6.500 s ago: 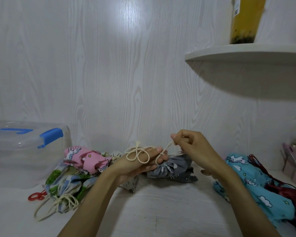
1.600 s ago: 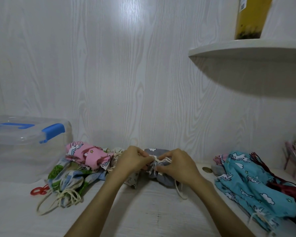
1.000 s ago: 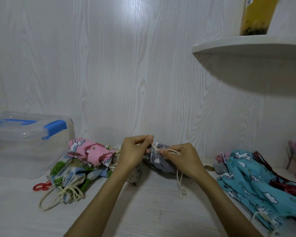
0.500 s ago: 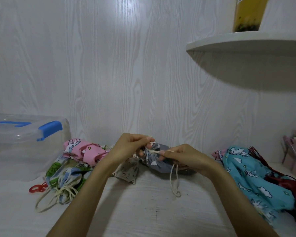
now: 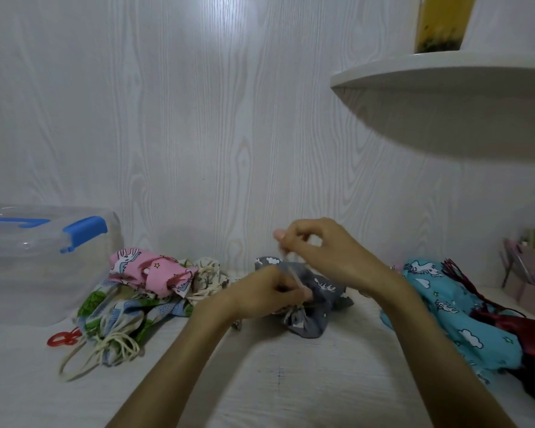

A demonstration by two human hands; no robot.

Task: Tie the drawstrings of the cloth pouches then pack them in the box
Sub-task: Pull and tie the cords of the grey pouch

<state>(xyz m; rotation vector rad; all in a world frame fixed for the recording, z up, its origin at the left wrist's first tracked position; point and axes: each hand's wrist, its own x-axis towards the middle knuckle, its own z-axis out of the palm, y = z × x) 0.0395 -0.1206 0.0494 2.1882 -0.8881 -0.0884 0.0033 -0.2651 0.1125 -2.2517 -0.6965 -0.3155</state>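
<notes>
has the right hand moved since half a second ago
Yes. The right hand has risen above the grey pouch, pulling the drawstring up towards the wall; before, it lay level with the left hand.

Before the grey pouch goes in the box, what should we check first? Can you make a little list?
1. Grey pouch mouth gathered shut: ok, the cloth is bunched tight at the neck.
2. Drawstring knot finished: cannot tell, the hands are blurred and cover it.
3. Grip on the string: ok, the right hand pinches the string up high and the left hand holds it at the pouch neck.
4. Box open for packing: not ok, its lid with the blue latch looks closed.
5. Way to the box: not ok, the pile with the pink pouch lies between.
</notes>
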